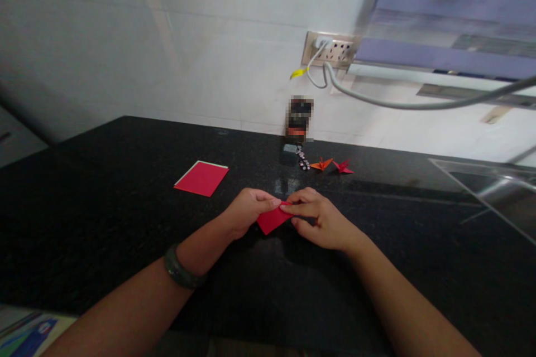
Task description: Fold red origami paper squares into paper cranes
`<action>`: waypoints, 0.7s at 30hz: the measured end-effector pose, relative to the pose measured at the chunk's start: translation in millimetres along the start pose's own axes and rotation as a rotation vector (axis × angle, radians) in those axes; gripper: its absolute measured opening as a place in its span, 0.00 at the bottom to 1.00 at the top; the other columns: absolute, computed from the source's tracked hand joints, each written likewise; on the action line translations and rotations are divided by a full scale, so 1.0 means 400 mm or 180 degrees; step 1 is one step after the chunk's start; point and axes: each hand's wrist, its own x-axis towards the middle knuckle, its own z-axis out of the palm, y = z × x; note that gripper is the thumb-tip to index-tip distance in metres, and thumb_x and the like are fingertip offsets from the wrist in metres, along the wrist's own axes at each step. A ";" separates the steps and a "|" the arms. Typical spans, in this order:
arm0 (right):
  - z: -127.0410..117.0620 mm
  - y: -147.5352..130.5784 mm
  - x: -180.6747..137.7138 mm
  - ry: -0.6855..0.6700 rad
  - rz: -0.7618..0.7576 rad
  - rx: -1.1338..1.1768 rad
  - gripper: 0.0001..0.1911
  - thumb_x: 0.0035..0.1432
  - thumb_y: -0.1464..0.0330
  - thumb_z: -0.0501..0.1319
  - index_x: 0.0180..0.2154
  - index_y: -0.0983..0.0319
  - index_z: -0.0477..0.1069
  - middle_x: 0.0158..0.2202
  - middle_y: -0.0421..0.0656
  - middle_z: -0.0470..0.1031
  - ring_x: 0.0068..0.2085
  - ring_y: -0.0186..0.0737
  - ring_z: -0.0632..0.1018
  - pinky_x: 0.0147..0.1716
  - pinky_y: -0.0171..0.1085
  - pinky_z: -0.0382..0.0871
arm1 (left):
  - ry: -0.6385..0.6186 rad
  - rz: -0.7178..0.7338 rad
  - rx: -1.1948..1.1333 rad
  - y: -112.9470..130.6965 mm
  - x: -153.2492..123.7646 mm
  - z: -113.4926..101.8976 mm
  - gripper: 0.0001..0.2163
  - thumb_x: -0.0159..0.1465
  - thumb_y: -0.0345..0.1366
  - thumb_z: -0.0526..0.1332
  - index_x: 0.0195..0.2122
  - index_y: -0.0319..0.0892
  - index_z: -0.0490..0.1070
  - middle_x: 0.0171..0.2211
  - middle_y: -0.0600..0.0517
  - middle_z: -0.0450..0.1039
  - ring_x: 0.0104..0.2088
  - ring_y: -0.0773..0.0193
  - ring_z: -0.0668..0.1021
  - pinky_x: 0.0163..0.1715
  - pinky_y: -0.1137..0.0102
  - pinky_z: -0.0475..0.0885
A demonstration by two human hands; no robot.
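A folded piece of red paper [272, 219] lies between my two hands just above the black countertop [104, 206]. My left hand [247, 212] pinches its upper left edge with closed fingers. My right hand [320, 220] pinches the upper right corner, fingertips meeting those of the left hand. A dark bangle sits on my left wrist [181, 269].
A stack of red paper sheets [201, 178] lies to the left. An orange paper crane [321, 164] and a red paper crane [343, 167] stand further back, beside a small dark object [298, 122]. A wall socket with a cable [330, 50] is behind; a sink [494, 189] at right.
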 end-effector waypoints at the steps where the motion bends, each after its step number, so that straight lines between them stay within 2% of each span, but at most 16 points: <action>1: 0.004 0.000 0.002 0.0127 0.0142 0.0131 0.09 0.53 0.73 0.56 0.35 0.60 0.73 0.35 0.44 0.73 0.37 0.38 0.71 0.39 0.39 0.64 | 0.0055 0.0071 0.0077 0.000 -0.002 0.003 0.10 0.48 0.37 0.65 0.26 0.35 0.75 0.20 0.50 0.74 0.20 0.70 0.71 0.23 0.74 0.62; 3: 0.015 0.002 0.004 0.0454 0.0603 0.0300 0.07 0.56 0.70 0.55 0.30 0.62 0.71 0.29 0.42 0.72 0.33 0.35 0.71 0.36 0.37 0.65 | 0.0129 0.0158 0.0223 0.002 -0.006 0.009 0.09 0.49 0.38 0.65 0.26 0.35 0.75 0.20 0.51 0.74 0.19 0.69 0.71 0.22 0.74 0.62; 5: 0.028 0.004 0.005 0.0605 0.1058 0.0355 0.05 0.54 0.68 0.57 0.31 0.62 0.69 0.27 0.41 0.71 0.29 0.34 0.71 0.29 0.33 0.64 | 0.0137 0.0212 0.0342 0.004 -0.011 0.015 0.09 0.50 0.38 0.64 0.26 0.36 0.75 0.19 0.51 0.74 0.19 0.69 0.71 0.22 0.74 0.63; 10: 0.048 0.009 0.004 0.0375 0.1088 0.0574 0.06 0.55 0.69 0.56 0.29 0.62 0.70 0.25 0.39 0.71 0.28 0.32 0.70 0.28 0.32 0.62 | 0.0196 0.0384 0.0586 0.004 -0.016 0.021 0.08 0.49 0.37 0.64 0.25 0.36 0.75 0.21 0.50 0.75 0.21 0.68 0.72 0.23 0.74 0.64; 16: 0.052 0.014 0.006 0.0482 0.1630 0.1348 0.07 0.51 0.67 0.58 0.25 0.64 0.70 0.22 0.39 0.71 0.25 0.31 0.69 0.25 0.31 0.62 | 0.0174 0.0597 0.0633 -0.004 -0.015 0.025 0.08 0.50 0.37 0.64 0.25 0.36 0.76 0.20 0.51 0.75 0.20 0.68 0.72 0.22 0.74 0.64; 21: 0.032 0.014 0.008 0.0389 0.1949 0.1667 0.08 0.49 0.67 0.59 0.25 0.65 0.72 0.21 0.39 0.71 0.23 0.31 0.68 0.25 0.32 0.61 | 0.0343 0.0677 0.0666 0.003 -0.016 0.027 0.07 0.49 0.36 0.64 0.24 0.37 0.76 0.20 0.51 0.75 0.21 0.68 0.72 0.22 0.74 0.64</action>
